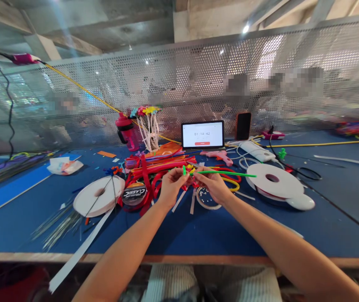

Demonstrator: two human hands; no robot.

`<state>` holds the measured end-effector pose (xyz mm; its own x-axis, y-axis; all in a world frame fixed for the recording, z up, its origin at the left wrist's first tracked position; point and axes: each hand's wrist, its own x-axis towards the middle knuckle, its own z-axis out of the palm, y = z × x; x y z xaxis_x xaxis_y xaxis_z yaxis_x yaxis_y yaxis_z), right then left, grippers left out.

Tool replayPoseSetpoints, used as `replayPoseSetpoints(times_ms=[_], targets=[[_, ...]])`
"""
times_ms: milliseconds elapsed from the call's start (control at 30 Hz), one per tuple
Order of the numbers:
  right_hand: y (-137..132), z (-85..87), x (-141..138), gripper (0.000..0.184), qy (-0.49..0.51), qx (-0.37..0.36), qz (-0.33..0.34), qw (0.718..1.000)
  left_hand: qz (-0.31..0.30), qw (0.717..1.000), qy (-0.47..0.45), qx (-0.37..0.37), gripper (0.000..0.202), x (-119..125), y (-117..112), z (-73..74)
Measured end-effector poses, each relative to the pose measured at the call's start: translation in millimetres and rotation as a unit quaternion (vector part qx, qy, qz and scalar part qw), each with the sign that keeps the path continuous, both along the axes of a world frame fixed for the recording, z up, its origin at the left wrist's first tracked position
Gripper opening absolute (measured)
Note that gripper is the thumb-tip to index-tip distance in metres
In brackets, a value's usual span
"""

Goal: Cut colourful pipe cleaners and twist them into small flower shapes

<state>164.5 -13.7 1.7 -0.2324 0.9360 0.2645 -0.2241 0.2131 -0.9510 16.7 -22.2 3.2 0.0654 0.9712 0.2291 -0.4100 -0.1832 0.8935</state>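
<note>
Over the middle of the blue table, a green pipe cleaner [229, 172] runs through both of my hands. My left hand [173, 184] pinches its bent, looped end. Close beside it, my right hand [212, 184] grips the pipe cleaner, and the straight free length sticks out to the right. Bits of yellow and red show just behind the fingertips; I cannot tell whether they are joined to the green piece. A bundle of red and purple pipe cleaners [163, 163] lies behind my hands. Below my right hand sits a round dish [209, 200] with small white beads.
White ribbon spools [86, 201] stand left and right. A tape roll [134, 193] lies by red ribbon. Farther back are a pink glue gun [218, 156], a tablet [203, 133], a phone [243, 126], a pink bottle [128, 132] and pipe-cleaner flowers [148, 128]. Wires [62, 226] lie front left.
</note>
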Motion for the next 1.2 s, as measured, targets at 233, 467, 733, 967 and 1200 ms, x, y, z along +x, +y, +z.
replayPoseSetpoints(times_ms=[233, 467, 733, 967, 1200], targets=[[8.0, -1.8, 7.5, 0.029, -0.102, 0.041, 0.017, 0.994, 0.014, 0.998, 0.061, 0.023, 0.018, -1.4, 1.2, -2.4], [47.3, -0.7, 79.8, 0.026, -0.602, 0.149, -0.158, 0.768, 0.081, 0.995, 0.006, -0.055, 0.029, -12.7, 15.0, -5.4], [66.1, -18.5, 102.6, 0.041, -0.708, 0.048, -0.16, 0.686, 0.059, 0.981, -0.069, -0.169, 0.026, -22.1, 24.3, -3.3], [59.7, 4.1, 99.1, 0.035, -0.65, 0.12, -0.217, 0.719, 0.066, 0.974, -0.133, -0.169, 0.01, -27.0, 28.3, -1.5], [41.1, 15.4, 81.5, 0.059, -0.611, 0.16, -0.08, 0.771, 0.117, 0.955, -0.243, -0.124, 0.008, -39.4, 36.6, 3.9]])
